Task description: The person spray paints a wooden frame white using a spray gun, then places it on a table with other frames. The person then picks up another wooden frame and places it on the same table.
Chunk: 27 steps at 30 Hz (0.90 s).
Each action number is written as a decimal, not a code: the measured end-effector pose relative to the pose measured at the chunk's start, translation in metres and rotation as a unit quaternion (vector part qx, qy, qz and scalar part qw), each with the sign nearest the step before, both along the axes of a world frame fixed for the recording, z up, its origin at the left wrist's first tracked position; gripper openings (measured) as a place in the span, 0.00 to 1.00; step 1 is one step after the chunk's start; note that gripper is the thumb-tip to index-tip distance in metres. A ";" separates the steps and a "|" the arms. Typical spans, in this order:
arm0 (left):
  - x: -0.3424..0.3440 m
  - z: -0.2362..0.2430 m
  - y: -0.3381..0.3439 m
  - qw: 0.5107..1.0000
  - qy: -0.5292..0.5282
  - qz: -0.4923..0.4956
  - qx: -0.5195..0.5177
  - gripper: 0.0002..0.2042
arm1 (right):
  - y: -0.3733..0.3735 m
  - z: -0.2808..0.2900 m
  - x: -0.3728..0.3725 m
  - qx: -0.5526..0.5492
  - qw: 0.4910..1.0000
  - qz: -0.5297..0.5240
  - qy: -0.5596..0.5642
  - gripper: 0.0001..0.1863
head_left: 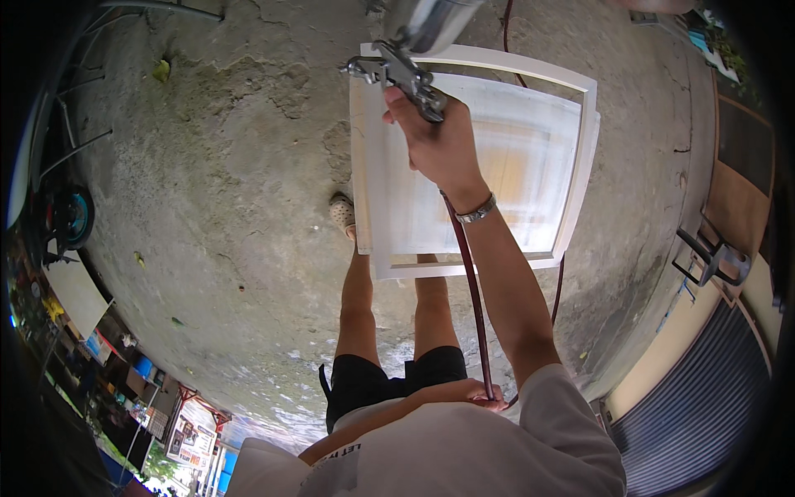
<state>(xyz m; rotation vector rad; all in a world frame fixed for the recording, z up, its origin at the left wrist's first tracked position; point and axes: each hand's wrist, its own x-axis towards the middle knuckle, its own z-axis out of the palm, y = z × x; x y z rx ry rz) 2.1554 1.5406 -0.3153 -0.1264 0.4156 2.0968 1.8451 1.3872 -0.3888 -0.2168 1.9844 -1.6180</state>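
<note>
A silver spray gun (406, 79) is gripped in the right hand (445, 147), its metal cup (439, 23) uppermost, above the far left part of a white frame (378, 186). Whether the trigger is pulled cannot be told. A dark red hose (469, 282) is held by the left hand (490, 396) at the right side of the waist. The frame is placed just beyond the legs, over the concrete ground (232, 157); its support is hidden. If the hose were let go, the white face could be brushed by it, since it is run close to the near edge. Uneven coating could be caused by a changing angle or distance of the gun, and liquid could be spilled if the cup were tipped too far.
</note>
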 end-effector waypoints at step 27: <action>-0.055 -0.007 0.055 0.992 0.057 -0.104 -0.038 0.12 | 0.225 -0.041 -0.130 0.272 0.931 -0.173 0.169 0.20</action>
